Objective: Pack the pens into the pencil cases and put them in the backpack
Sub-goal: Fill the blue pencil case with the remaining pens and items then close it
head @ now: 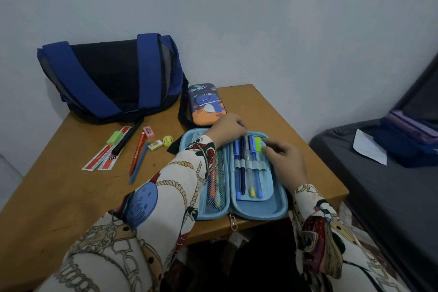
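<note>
Grip: both hands (228,127) (283,159) pinch pens' (244,161) tops in open case (258,208).

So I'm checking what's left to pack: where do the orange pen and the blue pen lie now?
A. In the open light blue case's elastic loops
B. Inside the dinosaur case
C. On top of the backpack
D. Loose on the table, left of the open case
D: the orange pen and blue pen lie side by side on the bare table, left of the open light blue case.

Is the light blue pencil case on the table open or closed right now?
Open. The light blue pencil case lies flat with both halves spread, pens showing under its elastic loops.
</note>
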{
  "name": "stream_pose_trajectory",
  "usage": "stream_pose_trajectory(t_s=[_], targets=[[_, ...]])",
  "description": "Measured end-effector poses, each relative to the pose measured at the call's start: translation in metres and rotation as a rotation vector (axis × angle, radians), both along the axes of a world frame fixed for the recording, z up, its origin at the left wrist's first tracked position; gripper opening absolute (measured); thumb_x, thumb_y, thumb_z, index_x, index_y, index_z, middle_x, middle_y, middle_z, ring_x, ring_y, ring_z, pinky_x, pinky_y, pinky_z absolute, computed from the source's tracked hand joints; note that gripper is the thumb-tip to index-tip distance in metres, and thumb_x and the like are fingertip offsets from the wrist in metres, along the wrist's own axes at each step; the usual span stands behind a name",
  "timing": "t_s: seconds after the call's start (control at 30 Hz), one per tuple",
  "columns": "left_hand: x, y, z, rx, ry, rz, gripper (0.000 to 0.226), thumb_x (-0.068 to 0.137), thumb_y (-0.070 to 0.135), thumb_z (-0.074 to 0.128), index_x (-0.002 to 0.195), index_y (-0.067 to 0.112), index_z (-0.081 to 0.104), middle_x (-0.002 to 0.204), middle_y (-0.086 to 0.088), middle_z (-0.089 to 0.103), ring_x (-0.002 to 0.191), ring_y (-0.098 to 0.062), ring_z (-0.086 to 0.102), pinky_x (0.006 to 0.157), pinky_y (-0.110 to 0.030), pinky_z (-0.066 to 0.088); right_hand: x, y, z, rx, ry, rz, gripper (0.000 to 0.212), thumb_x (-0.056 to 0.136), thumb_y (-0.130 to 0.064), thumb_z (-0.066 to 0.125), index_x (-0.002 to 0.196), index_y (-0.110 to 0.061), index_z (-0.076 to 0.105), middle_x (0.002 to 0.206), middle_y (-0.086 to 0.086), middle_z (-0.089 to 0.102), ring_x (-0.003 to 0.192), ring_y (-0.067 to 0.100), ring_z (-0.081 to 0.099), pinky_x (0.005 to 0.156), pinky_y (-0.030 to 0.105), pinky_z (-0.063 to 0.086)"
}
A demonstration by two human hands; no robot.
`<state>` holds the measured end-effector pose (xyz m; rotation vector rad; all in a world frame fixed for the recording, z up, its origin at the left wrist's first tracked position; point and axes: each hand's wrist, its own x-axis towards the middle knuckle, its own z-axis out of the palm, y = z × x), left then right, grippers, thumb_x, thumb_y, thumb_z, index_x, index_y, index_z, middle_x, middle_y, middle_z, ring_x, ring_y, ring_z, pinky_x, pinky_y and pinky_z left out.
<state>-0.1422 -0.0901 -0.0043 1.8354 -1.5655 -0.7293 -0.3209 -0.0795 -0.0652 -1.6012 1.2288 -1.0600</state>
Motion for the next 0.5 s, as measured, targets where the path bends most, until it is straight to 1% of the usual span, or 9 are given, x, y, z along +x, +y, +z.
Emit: stream_pose_trajectory(t_s=[0.03,0.17,0.2,0.27,0.3,0.37,0.43,0.5], targets=[[0.000,0.001,-0.001,-0.013,-0.006,0.000,0.016,0.086,0.009,0.061,0.099,0.004,0.071,0.087,-0.006,0.065,0.071,-0.017,0.056,0.063,-0.029,0.050,0.000,-0.001,-0.001,0.002,0.003,-0.004,0.020,0.062,-0.056,0.060,0.079,-0.056,0.071,0.087,-0.015,0.075,0.089,0.010,0.070,0.085,0.048,0.057],[0.003,0.004,-0.003,-0.049,-0.039,-0.022,0.016,0.088,0.008,0.060,0.098,0.006,0.073,0.085,-0.002,0.065,0.066,-0.009,0.055,0.054,-0.018,0.042,-0.001,-0.001,-0.002,0.011,0.009,-0.016,0.019,0.064,-0.056,0.061,0.079,-0.052,0.072,0.085,-0.014,0.074,0.086,0.011,0.070,0.084,0.048,0.057],[0.005,0.005,-0.003,-0.051,-0.051,-0.031,0.016,0.088,0.008,0.060,0.098,0.007,0.073,0.085,-0.002,0.066,0.065,-0.008,0.055,0.054,-0.018,0.042,-0.001,-0.001,-0.002,0.013,0.012,-0.014,0.017,0.066,-0.054,0.062,0.078,-0.049,0.072,0.085,-0.013,0.074,0.086,0.011,0.070,0.084,0.048,0.058],[0.006,0.007,-0.004,-0.057,-0.082,-0.049,0.015,0.087,0.008,0.062,0.094,0.008,0.075,0.089,-0.007,0.070,0.069,-0.015,0.060,0.058,-0.021,0.046,-0.001,-0.002,-0.002,0.010,0.019,-0.012,0.007,0.074,-0.044,0.066,0.078,-0.044,0.071,0.086,-0.012,0.074,0.087,0.011,0.070,0.085,0.048,0.057],[0.006,0.008,-0.005,-0.056,-0.104,-0.055,0.014,0.087,0.009,0.062,0.091,0.008,0.076,0.092,-0.009,0.070,0.070,-0.017,0.060,0.059,-0.022,0.046,-0.002,-0.002,-0.003,0.008,0.021,-0.013,0.006,0.077,-0.040,0.067,0.078,-0.043,0.071,0.086,-0.012,0.074,0.088,0.011,0.069,0.086,0.048,0.057],[0.005,0.011,-0.006,-0.059,-0.141,-0.059,0.014,0.088,0.010,0.062,0.090,0.007,0.076,0.096,-0.010,0.069,0.071,-0.017,0.058,0.058,-0.022,0.044,-0.002,-0.002,-0.003,0.014,0.022,-0.014,0.006,0.076,-0.041,0.067,0.079,-0.043,0.071,0.087,-0.012,0.074,0.089,0.011,0.069,0.087,0.048,0.057],[0.004,0.015,-0.006,-0.082,-0.171,-0.069,0.017,0.090,0.010,0.060,0.097,0.006,0.075,0.103,-0.009,0.067,0.080,-0.016,0.057,0.066,-0.021,0.041,-0.002,-0.003,-0.002,0.032,0.020,-0.015,0.013,0.070,-0.046,0.064,0.080,-0.042,0.072,0.087,-0.012,0.074,0.089,0.011,0.069,0.088,0.047,0.057],[0.005,0.018,-0.005,-0.121,-0.193,-0.077,0.023,0.092,0.010,0.057,0.107,0.006,0.073,0.111,-0.008,0.066,0.094,-0.017,0.058,0.075,-0.019,0.038,-0.001,-0.002,-0.002,0.048,0.018,-0.024,0.015,0.070,-0.046,0.064,0.081,-0.041,0.072,0.087,-0.013,0.075,0.089,0.010,0.069,0.088,0.046,0.057]])
